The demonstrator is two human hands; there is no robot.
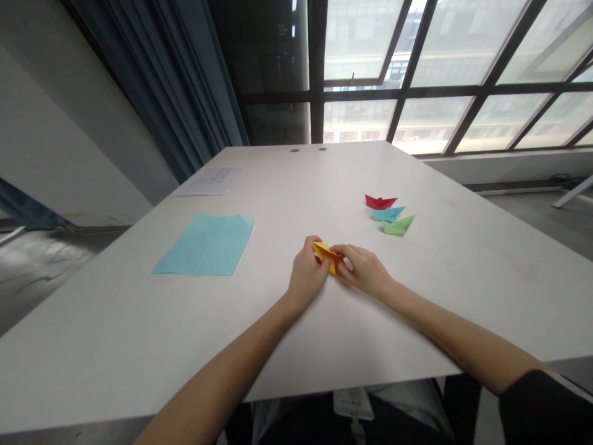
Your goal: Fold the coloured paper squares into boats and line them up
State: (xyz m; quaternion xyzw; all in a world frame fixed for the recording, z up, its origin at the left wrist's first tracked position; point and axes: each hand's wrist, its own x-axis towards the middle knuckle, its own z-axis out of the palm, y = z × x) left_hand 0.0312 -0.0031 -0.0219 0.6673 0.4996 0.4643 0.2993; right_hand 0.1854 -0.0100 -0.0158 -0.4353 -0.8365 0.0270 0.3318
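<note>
Both of my hands grip a small folded piece of yellow-orange paper [324, 250] above the middle of the white table [278, 346]. My left hand [308, 272] closes on its left side, with the thumb on the near face. From the right, my right hand [364, 267] pinches the other end between thumb and fingers. The fingers cover part of the paper, so its full shape is hidden. Beyond my right hand stand three folded paper boats: a red boat [380, 203], a blue boat [388, 214] and a green boat [398, 226], set close together.
Light-blue square paper sheets [206, 246] lie on the table to the left. Farther back at the left edge is a printed white sheet [208, 181]. A dark blue curtain [171, 74] and windows [365, 37] stand past the table's far end.
</note>
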